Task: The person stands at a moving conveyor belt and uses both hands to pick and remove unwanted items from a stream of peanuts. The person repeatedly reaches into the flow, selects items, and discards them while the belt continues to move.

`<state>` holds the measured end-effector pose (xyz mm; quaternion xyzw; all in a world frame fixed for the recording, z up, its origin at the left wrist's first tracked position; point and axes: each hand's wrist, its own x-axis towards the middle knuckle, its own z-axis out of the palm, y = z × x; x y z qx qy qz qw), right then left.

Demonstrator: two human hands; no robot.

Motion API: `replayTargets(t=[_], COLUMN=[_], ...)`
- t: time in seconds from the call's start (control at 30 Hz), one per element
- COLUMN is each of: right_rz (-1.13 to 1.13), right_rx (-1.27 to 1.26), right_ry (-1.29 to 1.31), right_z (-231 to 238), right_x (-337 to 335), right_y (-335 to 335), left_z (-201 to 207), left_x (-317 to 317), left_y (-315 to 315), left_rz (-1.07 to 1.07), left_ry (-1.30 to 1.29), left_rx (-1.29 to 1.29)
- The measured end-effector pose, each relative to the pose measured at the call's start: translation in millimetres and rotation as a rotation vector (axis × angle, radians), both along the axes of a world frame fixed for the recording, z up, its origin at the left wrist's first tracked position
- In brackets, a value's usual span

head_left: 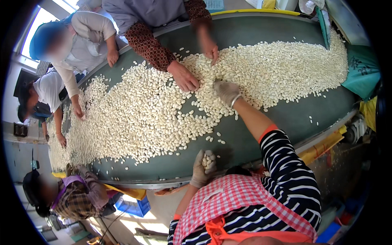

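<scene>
A broad spread of white beans (pixel 143 108) covers much of a long green conveyor belt (pixel 241 151). At the belt's near edge, my left hand (pixel 199 171), in a pale glove, is cupped closed round a small handful of white beans (pixel 208 161). My right hand (pixel 227 91), also gloved, reaches out over the middle of the belt. Its fingers bend down into the beans and press together; what they pinch, if anything, is hidden. Just beyond it, a co-worker's bare hand (pixel 184 76) touches the same pile.
Another co-worker hand (pixel 210 51) is close to my right hand at the far side. More people work along the left end. A green sack (pixel 361 71) lies at the right end beside a green upright board (pixel 324 26). A blue crate (pixel 133 206) stands below the belt.
</scene>
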<state>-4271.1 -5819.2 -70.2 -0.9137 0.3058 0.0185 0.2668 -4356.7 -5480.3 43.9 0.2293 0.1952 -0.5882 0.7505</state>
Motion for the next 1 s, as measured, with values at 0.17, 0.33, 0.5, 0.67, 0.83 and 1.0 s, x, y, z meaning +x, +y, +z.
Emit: replayTargets(t=[0.17,0.33,0.5,0.67,0.83,1.0], right_rz=[0.482,-0.191,-0.051,-0.097,0.463,-0.112], right_rx=[0.012,0.978,0.011,0.027,-0.297,0.117], right_ry=[-0.063,-0.319,-0.232,0.241,0.090,-0.275], right_z=[47,107,87,91,60,58], right_x=[-38,-78,-43,-45,-147,-209], right_y=[55,-3,-67,-60,-11,-29], left_z=[-1,-2,-9,-3,-2,6], left_x=[-11,-20,-29,-38,-51,-56], left_y=[-4,-15,-27,-37,-52,-67], left_rz=[0.041,0.043,0.004,0.024,0.008,-0.046], left_ry=[-0.028,-0.033,-0.054,-0.040,-0.033,-0.088], left_rx=[0.087,0.057,0.038,0.048,0.059,0.048])
